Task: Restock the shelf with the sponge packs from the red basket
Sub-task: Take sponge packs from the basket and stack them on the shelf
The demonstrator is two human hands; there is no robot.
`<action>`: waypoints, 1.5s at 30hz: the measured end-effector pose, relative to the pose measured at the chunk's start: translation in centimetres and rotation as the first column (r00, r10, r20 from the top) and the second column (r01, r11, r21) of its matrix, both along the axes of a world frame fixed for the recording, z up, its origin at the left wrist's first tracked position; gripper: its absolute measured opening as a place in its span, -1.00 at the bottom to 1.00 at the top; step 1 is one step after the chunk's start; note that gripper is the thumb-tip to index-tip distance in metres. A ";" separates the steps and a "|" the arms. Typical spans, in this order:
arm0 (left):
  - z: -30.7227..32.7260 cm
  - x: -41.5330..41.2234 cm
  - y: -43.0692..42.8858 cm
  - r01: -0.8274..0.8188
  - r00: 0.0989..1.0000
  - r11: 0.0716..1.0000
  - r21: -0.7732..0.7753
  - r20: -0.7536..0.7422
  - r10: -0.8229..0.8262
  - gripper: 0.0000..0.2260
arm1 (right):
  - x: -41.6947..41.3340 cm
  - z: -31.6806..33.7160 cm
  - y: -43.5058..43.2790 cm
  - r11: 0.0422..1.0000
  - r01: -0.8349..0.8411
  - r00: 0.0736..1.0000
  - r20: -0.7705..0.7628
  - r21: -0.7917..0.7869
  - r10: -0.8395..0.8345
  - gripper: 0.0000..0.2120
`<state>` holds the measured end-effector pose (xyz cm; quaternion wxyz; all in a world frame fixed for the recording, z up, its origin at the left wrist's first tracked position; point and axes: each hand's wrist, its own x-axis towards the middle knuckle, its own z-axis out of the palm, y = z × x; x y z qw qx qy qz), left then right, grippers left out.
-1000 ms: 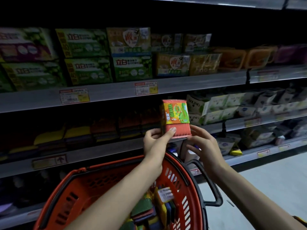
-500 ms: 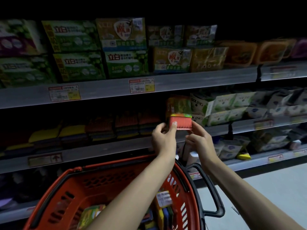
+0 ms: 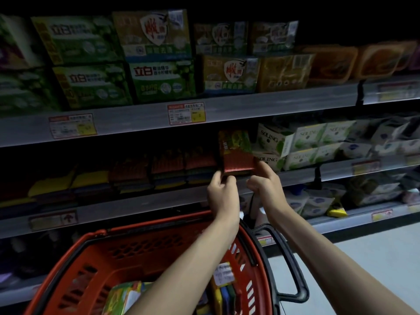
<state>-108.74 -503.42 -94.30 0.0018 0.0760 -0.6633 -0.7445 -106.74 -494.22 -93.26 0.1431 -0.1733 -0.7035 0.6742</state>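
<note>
A red sponge pack (image 3: 236, 153) with a green and yellow label stands upright in the dark middle shelf (image 3: 136, 203), right of a row of stacked sponge packs (image 3: 168, 167). My left hand (image 3: 223, 192) pinches its lower left corner. My right hand (image 3: 264, 180) touches its lower right corner with thumb and fingertips. Below my arms hangs the red basket (image 3: 145, 248) with a black handle (image 3: 293, 264); more sponge packs (image 3: 127, 296) lie in it, partly hidden by my left forearm.
Green and yellow boxed goods (image 3: 159, 57) fill the upper shelf, with price tags (image 3: 186, 113) on its edge. White Soling boxes (image 3: 302, 142) sit right of the sponge pack. Lower shelves hold more packets (image 3: 318, 201). Grey floor (image 3: 363, 258) lies at the right.
Both hands carried the sponge pack forward and up from above the basket into the middle shelf, where it now stands in shadow beside the white boxes.
</note>
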 end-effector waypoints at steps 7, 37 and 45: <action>0.1 -0.2 0.7 -0.037 0.998 0.989 -0.141 0.047 0.044 -0.58 | -0.5 -0.2 -0.1 0.998 -0.004 0.997 0.080 0.066 -0.001 -0.07; 0.6 -0.6 0.9 -0.142 0.982 0.978 -0.152 0.105 0.159 -0.65 | -1.4 -0.9 0.6 0.999 0.009 0.997 0.081 0.045 -0.012 -0.09; 0.4 -0.9 0.3 -0.124 0.984 0.981 -0.149 0.111 0.142 -0.66 | -1.3 -0.6 0.6 0.996 -0.042 0.993 0.110 0.077 0.034 -0.12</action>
